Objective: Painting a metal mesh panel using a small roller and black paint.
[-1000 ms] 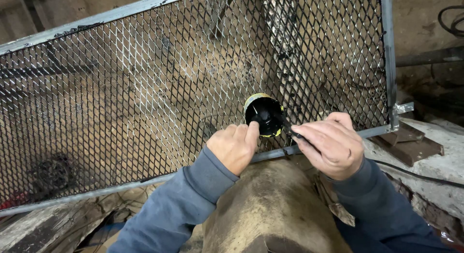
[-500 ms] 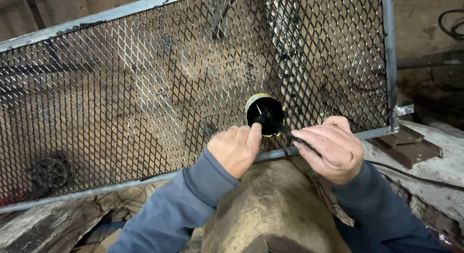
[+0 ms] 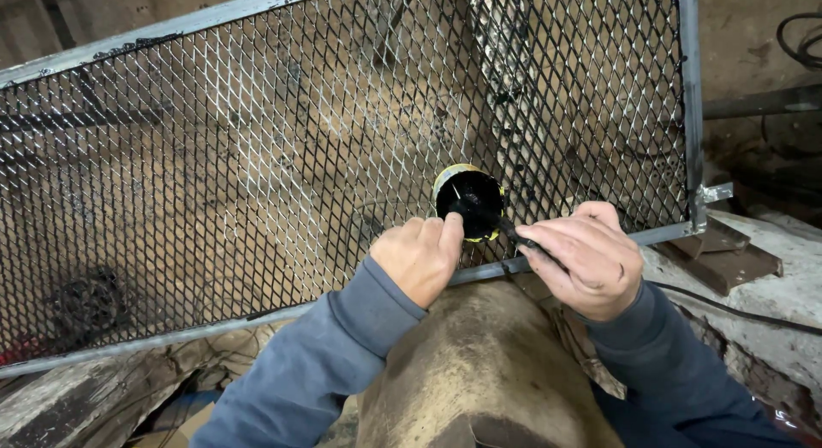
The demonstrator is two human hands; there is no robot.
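At the lower edge of the mesh panel, both hands work at a small round can, yellow-rimmed with black paint inside. Left hand curled shut, fingers folded in, thumb up against the can's lower left side, steadying it on the panel's grey steel frame. Right hand pinched closed on a thin black brush handle, its tip at or inside the can's mouth; bristles not visible.

Change over the last second: almost none. Can, thumb and brush hand sit in the same places; only the view has shifted slightly. Judgement: brush is being loaded or wiped, not yet stroking the mesh. Black coating already on frame top and right upright; lower rail mostly bare.
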